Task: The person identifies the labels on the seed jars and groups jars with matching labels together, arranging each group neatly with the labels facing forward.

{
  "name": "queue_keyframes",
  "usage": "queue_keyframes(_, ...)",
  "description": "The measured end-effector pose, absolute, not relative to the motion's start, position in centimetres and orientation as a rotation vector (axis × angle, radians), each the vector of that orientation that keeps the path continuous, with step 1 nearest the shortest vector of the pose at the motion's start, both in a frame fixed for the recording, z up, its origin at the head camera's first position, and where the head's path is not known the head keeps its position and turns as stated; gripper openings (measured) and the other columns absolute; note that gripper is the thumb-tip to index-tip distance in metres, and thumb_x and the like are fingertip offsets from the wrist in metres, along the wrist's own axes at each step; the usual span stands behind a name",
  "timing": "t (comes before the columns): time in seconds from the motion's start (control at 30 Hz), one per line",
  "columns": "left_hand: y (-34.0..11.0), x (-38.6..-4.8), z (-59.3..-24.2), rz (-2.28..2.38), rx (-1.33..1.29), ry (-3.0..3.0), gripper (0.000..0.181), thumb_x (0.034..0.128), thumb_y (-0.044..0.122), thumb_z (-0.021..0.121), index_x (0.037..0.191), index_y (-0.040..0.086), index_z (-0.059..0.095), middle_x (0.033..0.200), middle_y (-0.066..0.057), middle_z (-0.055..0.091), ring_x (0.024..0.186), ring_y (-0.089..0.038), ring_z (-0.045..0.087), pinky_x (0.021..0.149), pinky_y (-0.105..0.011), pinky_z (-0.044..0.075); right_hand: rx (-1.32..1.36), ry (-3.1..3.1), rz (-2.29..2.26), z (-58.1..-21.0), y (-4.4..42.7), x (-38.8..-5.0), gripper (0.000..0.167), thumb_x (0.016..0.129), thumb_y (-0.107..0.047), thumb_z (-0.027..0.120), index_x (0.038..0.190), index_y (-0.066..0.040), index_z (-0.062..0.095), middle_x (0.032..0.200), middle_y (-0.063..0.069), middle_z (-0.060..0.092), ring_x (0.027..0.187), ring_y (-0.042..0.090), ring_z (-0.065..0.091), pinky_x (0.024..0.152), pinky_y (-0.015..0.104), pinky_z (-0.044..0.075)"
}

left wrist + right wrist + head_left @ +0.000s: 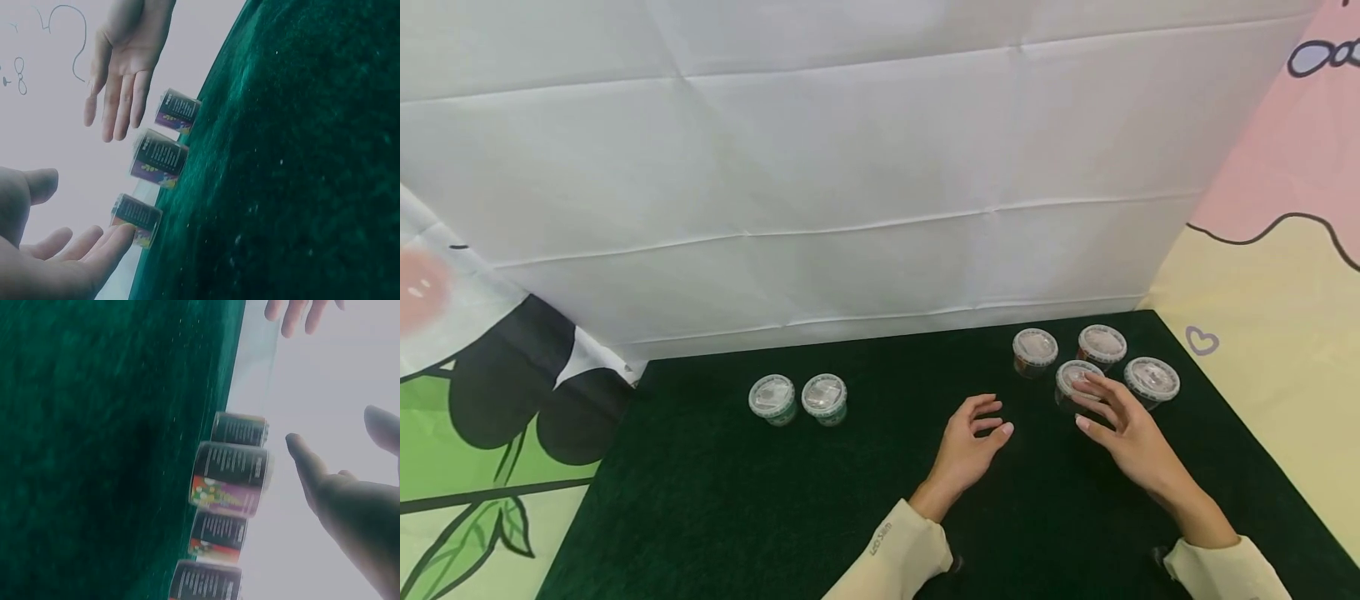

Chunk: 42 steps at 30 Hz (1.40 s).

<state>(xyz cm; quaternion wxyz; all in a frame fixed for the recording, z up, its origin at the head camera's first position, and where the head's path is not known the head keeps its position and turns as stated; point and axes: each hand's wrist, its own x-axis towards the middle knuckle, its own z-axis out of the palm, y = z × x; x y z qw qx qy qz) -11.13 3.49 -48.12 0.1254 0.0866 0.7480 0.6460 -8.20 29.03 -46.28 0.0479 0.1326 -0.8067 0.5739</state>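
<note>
My right hand point(1116, 425) hovers with fingers loosely bent by a small lidded tub point(1078, 377) at the right of the table. In the head view its fingers overlap that tub's lid; the right wrist view shows a gap between the hand point(350, 494) and the nearest tub point(228, 478). Three more tubs stand close by: one at the left point(1035, 350), one behind point(1102, 344) and one at the right point(1152, 380). Left of the group, my left hand point(967, 446) is held in the air, fingers relaxed, holding nothing.
Two similar tubs with greenish sides, a left one point(772, 398) and a right one point(825, 397), stand side by side on the left of the dark green tabletop point(737, 508). A white cloth wall point(850, 167) rises behind; a printed yellow and pink sheet point(1270, 333) borders the right.
</note>
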Motion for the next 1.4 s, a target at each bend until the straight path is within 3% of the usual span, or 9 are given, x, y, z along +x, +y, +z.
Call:
queue_keyframes(0.17, 4.1, -11.1, -48.1, 1.872, 0.255, 2.165, 0.048, 0.1036, 0.02, 0.071, 0.148, 0.012, 0.054, 0.146, -0.005, 0.061, 0.131, -0.028, 0.063, 0.106, -0.044, 0.056, 0.366, -2.46, 1.727, -46.4, 29.9, -8.0, 0.062, 0.106, 0.0, 0.059, 0.159, 0.008, 0.028, 0.15, 0.001, 0.052, 0.127, -0.014, 0.053, 0.093, 0.007, 0.05)
queue_keyframes(0.37, 5.3, -11.0, -47.9, 1.848, 0.272, 2.164, 0.049, 0.1038, 0.021, 0.07, 0.149, 0.013, 0.053, 0.148, -0.003, 0.061, 0.132, -0.025, 0.062, 0.107, -0.04, 0.055, 0.317, -2.453, 1.706, -46.7, 30.9, -7.8, 0.06, 0.106, 0.0, 0.06, 0.158, 0.006, 0.03, 0.148, -0.01, 0.052, 0.127, -0.014, 0.053, 0.093, 0.006, 0.049)
queue_keyframes(0.57, 6.3, -10.7, -47.8, 1.827, 0.267, 2.175, 0.049, 0.103, 0.02, 0.072, 0.148, 0.015, 0.054, 0.149, -0.001, 0.06, 0.132, -0.023, 0.062, 0.106, -0.037, 0.056, 0.253, -2.475, 1.658, -47.0, 31.9, -7.7, 0.062, 0.107, -0.001, 0.06, 0.159, 0.007, 0.027, 0.151, 0.014, 0.05, 0.125, -0.017, 0.051, 0.093, 0.005, 0.049)
queue_keyframes(0.63, 6.5, -10.7, -47.8, 1.819, 0.261, 2.174, 0.05, 0.1029, 0.021, 0.072, 0.149, 0.015, 0.054, 0.149, 0.0, 0.06, 0.133, -0.023, 0.062, 0.106, -0.037, 0.056, 0.243, -2.472, 1.652, -47.2, 32.1, -7.7, 0.062, 0.106, 0.0, 0.06, 0.158, 0.008, 0.027, 0.149, 0.008, 0.051, 0.124, -0.018, 0.052, 0.092, 0.005, 0.049)
queue_keyframes(0.77, 6.9, -10.7, -48.0, 1.815, 0.247, 2.164, 0.051, 0.1025, 0.021, 0.073, 0.149, 0.014, 0.054, 0.149, 0.0, 0.06, 0.134, -0.025, 0.061, 0.106, -0.036, 0.055, 0.23, -2.465, 1.636, -47.6, 32.5, -7.7, 0.061, 0.105, 0.003, 0.06, 0.156, 0.011, 0.028, 0.142, -0.019, 0.049, 0.122, -0.019, 0.052, 0.091, 0.004, 0.048)
queue_keyframes(0.83, 7.2, -10.7, -48.1, 1.813, 0.238, 2.16, 0.051, 0.1024, 0.021, 0.073, 0.149, 0.015, 0.053, 0.149, 0.001, 0.059, 0.135, -0.025, 0.06, 0.106, -0.036, 0.056, 0.224, -2.473, 1.621, -47.8, 32.6, -7.8, 0.06, 0.105, 0.004, 0.06, 0.155, 0.012, 0.028, 0.141, -0.023, 0.048, 0.121, -0.02, 0.051, 0.091, 0.003, 0.047)
queue_keyframes(0.97, 7.7, -10.8, -48.2, 1.804, 0.222, 2.152, 0.052, 0.1023, 0.022, 0.073, 0.15, 0.017, 0.053, 0.151, 0.003, 0.058, 0.135, -0.021, 0.06, 0.105, -0.035, 0.056, 0.201, -2.518, 1.586, -48.0, 32.6, -7.9, 0.061, 0.105, 0.003, 0.06, 0.156, 0.011, 0.028, 0.148, 0.008, 0.053, 0.119, -0.023, 0.049, 0.09, 0.001, 0.046)
queue_keyframes(1.1, 8.1, -11.0, -48.3, 1.789, 0.197, 2.156, 0.053, 0.1019, 0.023, 0.073, 0.151, 0.019, 0.053, 0.151, 0.005, 0.057, 0.133, -0.018, 0.06, 0.104, -0.032, 0.056, 0.178, -2.568, 1.567, -48.1, 32.6, -8.0, 0.062, 0.105, 0.003, 0.06, 0.157, 0.012, 0.027, 0.151, 0.04, 0.042, 0.117, -0.026, 0.045, 0.088, 0.0, 0.044)
queue_keyframes(1.4, 8.8, -11.6, -48.8, 1.766, 0.222, 2.189, 0.056, 0.1007, 0.023, 0.075, 0.152, 0.021, 0.051, 0.155, 0.004, 0.055, 0.136, -0.019, 0.059, 0.106, -0.03, 0.054, 0.117, -2.65, 1.504, -48.2, 32.2, -8.3, 0.066, 0.105, -0.003, 0.064, 0.158, 0.012, 0.027, 0.153, 0.041, 0.041, 0.116, -0.024, 0.042, 0.086, -0.002, 0.043)
